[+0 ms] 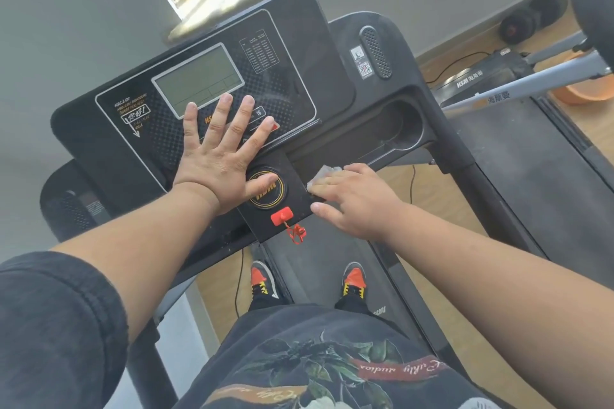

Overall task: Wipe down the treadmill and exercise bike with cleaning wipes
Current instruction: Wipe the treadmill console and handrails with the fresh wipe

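Observation:
I stand on a black treadmill, its console [206, 53] tilted in front of me with a grey display [199, 76]. My left hand [222, 149] lies flat with fingers spread across the console's lower panel, thumb over the round yellow-ringed dial [270, 197]. My right hand [352, 199] presses a crumpled white wipe [327, 172] against the console's edge just right of the dial panel; most of the wipe is hidden under the fingers. A red safety key [281, 216] with a coiled cord sits below the dial.
The treadmill belt [531, 176] stretches to the right, past a cup-holder recess [402, 123]. Dumbbells [535, 15] lie on the wooden floor at the back right. A grey frame bar [531, 83] and an orange object [584, 93] stand at the right. My feet are on the belt below.

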